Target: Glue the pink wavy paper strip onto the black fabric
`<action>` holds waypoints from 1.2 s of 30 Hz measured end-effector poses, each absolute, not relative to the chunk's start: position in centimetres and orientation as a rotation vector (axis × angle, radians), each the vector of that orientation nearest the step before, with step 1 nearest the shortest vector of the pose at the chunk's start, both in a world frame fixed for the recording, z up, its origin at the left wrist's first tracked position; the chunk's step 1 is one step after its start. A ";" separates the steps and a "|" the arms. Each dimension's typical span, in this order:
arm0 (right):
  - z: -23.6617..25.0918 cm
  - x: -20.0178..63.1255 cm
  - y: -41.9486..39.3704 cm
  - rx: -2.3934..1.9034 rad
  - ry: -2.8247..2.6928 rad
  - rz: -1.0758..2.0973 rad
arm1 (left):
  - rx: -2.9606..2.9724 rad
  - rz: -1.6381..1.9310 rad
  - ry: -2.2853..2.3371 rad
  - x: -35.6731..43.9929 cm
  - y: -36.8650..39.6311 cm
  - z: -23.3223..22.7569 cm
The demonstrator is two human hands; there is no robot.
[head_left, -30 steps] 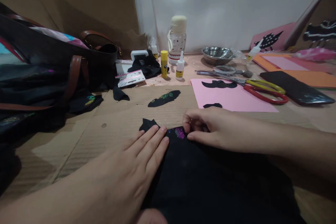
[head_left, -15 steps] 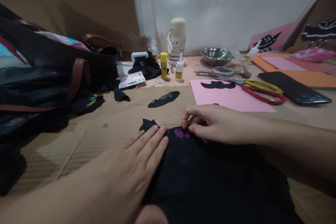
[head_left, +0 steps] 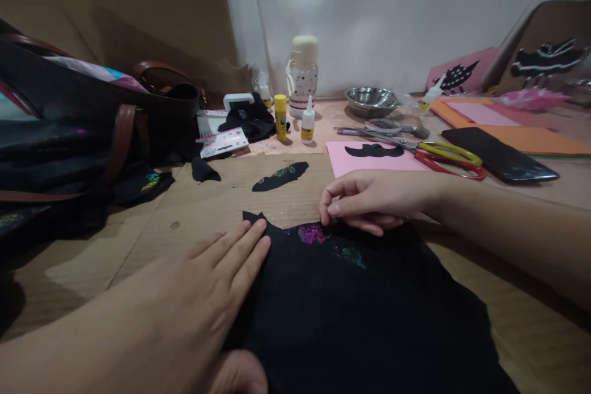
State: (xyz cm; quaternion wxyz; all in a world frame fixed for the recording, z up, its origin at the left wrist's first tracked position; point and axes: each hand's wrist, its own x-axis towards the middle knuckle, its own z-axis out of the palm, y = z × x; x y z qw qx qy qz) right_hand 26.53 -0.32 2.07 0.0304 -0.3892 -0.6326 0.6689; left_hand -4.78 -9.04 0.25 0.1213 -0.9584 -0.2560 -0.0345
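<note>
Since a second ago the right hand (head_left: pixel 369 200) has drawn back toward 3 o'clock, uncovering more glitter on the black fabric (head_left: pixel 360 314), which lies on the desk (head_left: pixel 138 240) at 6 o'clock. Its fingers are pinched on the fabric's far edge; the left hand (head_left: pixel 203 295) lies flat and released on the fabric at 9 o'clock. Pulling harder could, I judge, slide the fabric and smear the glitter patch (head_left: pixel 313 234).
</note>
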 end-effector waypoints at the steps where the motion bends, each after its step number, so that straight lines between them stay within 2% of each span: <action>1: 2.1 26.6 -0.3 -1.171 -1.940 2.083 | -2.786 -0.089 -0.794 -4.6 -8.8 0.5; 4: 1.8 26.7 -0.3 -1.080 -1.888 2.117 | -2.734 -0.117 -0.767 -3.0 -8.1 1.6; 9: 1.7 26.7 -0.4 -1.032 -1.879 2.101 | -2.976 -0.228 -0.395 -0.9 -7.8 1.8; 12: 1.6 26.7 -0.4 -1.000 -1.872 2.122 | -3.138 -0.275 -0.432 -0.9 -8.0 1.1; 15: 1.2 26.5 -0.5 -0.861 -1.749 2.116 | -3.139 -0.491 -0.445 -1.2 -8.0 0.7; 18: 0.6 26.1 -0.7 -0.771 -1.653 1.977 | -3.052 -0.610 -0.459 -2.0 -7.7 0.6; 23: -0.2 25.6 -0.7 -0.812 -1.604 1.691 | -3.032 -0.611 -0.416 -3.2 -7.8 0.9; 27: -0.4 25.6 -0.4 -0.854 -1.558 1.547 | -3.002 -0.744 -0.321 -2.9 -8.4 0.9; 36: -0.1 25.5 -0.8 -0.955 -1.743 1.378 | -2.926 -0.324 -0.115 -3.6 -8.7 1.8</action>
